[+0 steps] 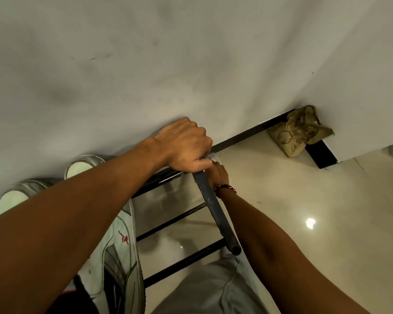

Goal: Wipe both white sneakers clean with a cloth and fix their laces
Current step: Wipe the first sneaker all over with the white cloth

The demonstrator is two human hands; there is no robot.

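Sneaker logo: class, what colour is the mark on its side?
Red, on the white sneaker, seen in the head view.

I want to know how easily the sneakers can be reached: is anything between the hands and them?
Nothing visible blocks the way. Both the left hand and right hand are at the rack's rail; the sneakers sit beside it under the left forearm.

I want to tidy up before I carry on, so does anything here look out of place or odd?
Yes. A crumpled tan bag lies slumped in the wall corner on the floor, creased and grubby. The white sneakers stand on the black rack against the wall, toes up. Both hands grip the rack's far corner, where something white shows.
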